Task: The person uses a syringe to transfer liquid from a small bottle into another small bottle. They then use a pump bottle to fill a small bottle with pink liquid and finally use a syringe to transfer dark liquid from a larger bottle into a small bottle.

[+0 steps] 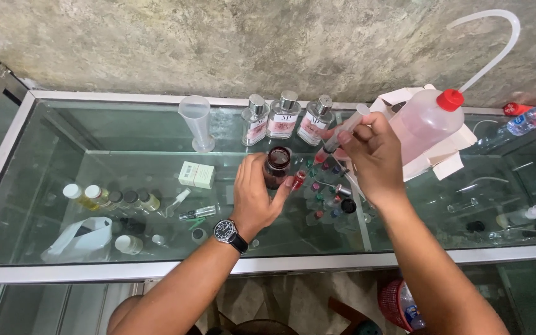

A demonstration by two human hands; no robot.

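Head view: three perfume bottles (283,116)

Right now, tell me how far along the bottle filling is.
Done: three capped square bottles stand at the counter's back. In hand: the left hand holds an open dark bottle while the right hand aims a syringe of pink liquid. Left: the dark bottle remains uncapped.

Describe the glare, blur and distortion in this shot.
Head view: even, soft light. The glass counter top is see-through with faint sheen, so shelf items beneath mix with the surface. The right hand and its syringe are slightly motion-blurred; the left hand on the dark bottle is sharper. Wide-angle bending curves the counter edges.
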